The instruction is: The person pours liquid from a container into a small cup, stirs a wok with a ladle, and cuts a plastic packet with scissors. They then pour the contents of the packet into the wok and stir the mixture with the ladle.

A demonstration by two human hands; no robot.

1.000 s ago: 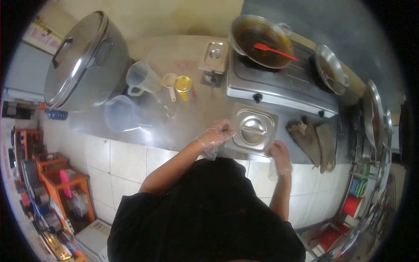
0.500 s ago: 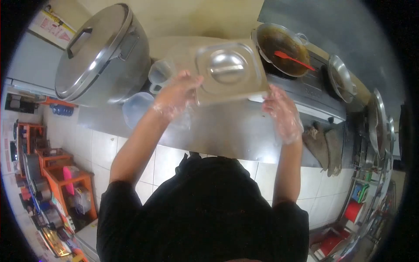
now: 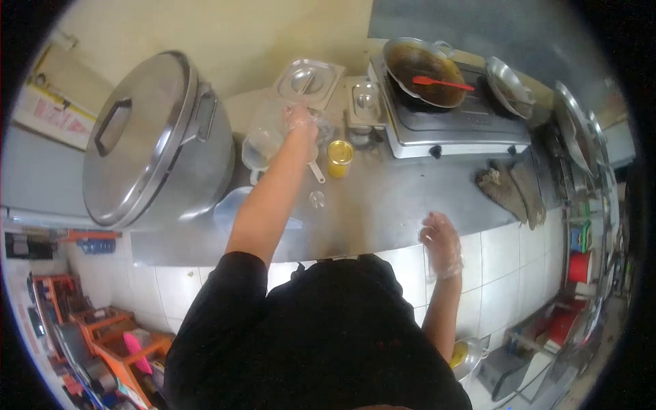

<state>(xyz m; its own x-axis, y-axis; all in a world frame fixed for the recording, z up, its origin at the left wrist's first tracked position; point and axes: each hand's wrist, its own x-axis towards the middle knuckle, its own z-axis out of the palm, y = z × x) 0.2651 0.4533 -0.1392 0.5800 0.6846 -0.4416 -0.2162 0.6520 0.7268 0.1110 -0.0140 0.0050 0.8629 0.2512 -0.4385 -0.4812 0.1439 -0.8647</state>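
Both hands wear clear plastic gloves. My left hand (image 3: 299,121) reaches to the back of the metal counter, at the front edge of a lidded steel container (image 3: 309,80); its fingers are too blurred to tell their grip. My right hand (image 3: 441,242) hangs near the counter's front edge, fingers curled loosely apart, with nothing in it. Near my left hand stand a clear jug (image 3: 262,147) and a yellow jar (image 3: 339,158) with a gold lid. A smaller lidded steel container (image 3: 365,102) is right of the larger one.
A large lidded pot (image 3: 147,143) stands at left. On the stove (image 3: 465,123) sit a brown-stained wok (image 3: 424,65) with a red spatula (image 3: 443,83) and another pan (image 3: 509,89). Grey mitts (image 3: 511,193) lie at right. A translucent bowl (image 3: 236,208) is near the counter's front.
The steel lid held between both hands is now at the back of the counter. My right hand has come off it and moved down; my left hand remains near it. The view has shifted.
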